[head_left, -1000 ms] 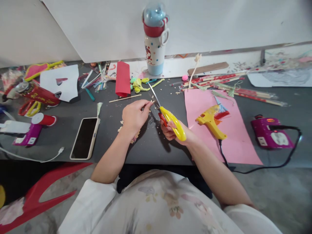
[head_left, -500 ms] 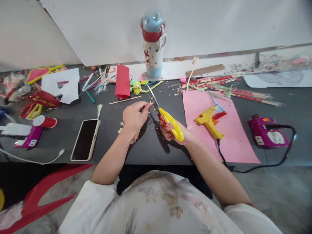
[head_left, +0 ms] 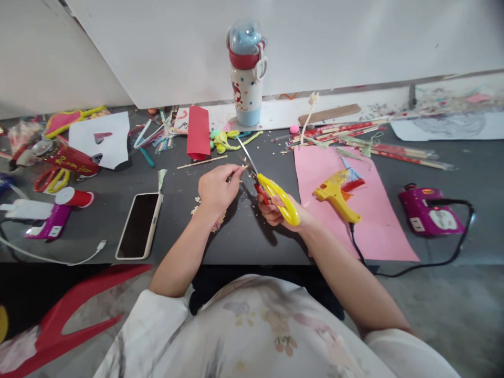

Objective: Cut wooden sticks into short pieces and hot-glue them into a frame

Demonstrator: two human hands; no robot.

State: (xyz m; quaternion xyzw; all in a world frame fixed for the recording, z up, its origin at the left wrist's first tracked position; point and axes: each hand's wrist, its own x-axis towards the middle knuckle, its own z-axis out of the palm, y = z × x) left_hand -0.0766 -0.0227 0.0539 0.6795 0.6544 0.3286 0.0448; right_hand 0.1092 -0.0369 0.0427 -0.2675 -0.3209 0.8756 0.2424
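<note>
My right hand (head_left: 277, 210) grips a pair of scissors (head_left: 279, 199) with yellow and red handles, their blades apart and pointing away from me. My left hand (head_left: 219, 189) pinches a small, pale, thin piece (head_left: 244, 165) between thumb and forefinger, close to the blades. What exactly that piece is, I cannot make out. Small pale bits are scattered on the dark table under both hands. Partly hidden by my left forearm lies a cluster of pale pieces (head_left: 219, 222). Beyond my left hand lies a thin wooden stick (head_left: 202, 161).
A yellow glue gun (head_left: 338, 195) lies on pink paper (head_left: 378, 231), its cord trailing right by a purple power block (head_left: 431, 212). A phone (head_left: 138, 226) and red thread spool (head_left: 74, 197) lie left. A drink bottle (head_left: 247, 89) stands behind, near red paper (head_left: 198, 131) and wrapped sticks (head_left: 342, 131).
The view has shifted very slightly. Both hands stay in nearly the same place, and the scissors keep their blades apart by the pale piece.
</note>
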